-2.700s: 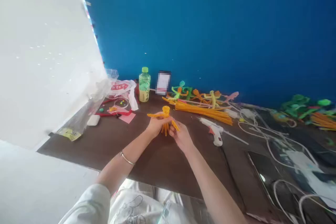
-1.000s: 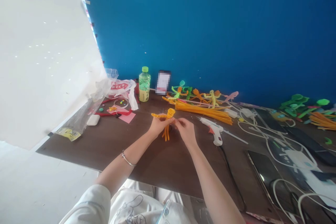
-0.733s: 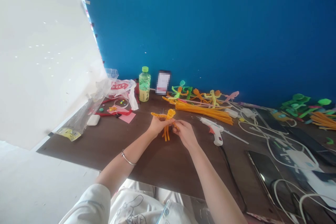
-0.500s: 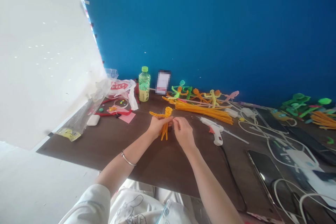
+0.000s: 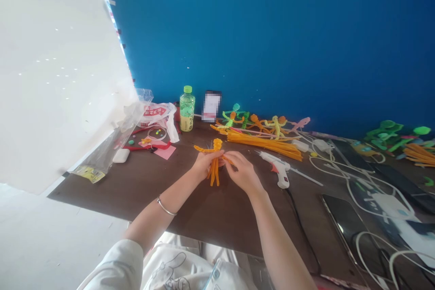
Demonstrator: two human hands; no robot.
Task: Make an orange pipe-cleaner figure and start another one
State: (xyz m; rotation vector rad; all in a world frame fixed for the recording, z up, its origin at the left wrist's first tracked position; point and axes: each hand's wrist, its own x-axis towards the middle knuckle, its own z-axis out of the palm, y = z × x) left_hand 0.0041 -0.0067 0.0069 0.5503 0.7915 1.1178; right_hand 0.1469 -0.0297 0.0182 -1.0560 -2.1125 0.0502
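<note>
An orange pipe-cleaner figure (image 5: 215,171) is held upright above the table in front of me. It has a coiled yellow-orange head, one arm stretching left, and several loose strands hanging down. My left hand (image 5: 205,164) pinches its body just below the head. My right hand (image 5: 242,170) has its fingers closed on an orange strand that sticks out on the figure's right side. The fingers partly hide the middle of the figure.
A bundle of orange pipe cleaners (image 5: 265,145) lies behind my hands, with finished figures (image 5: 277,126) beyond it. The glue gun (image 5: 280,167) rests at right near cables and a phone (image 5: 350,226). A bottle (image 5: 186,108) stands at the back.
My right hand has moved slightly right, away from the figure's body, and an orange strand now shows between its fingers. My left hand has stayed in place.
</note>
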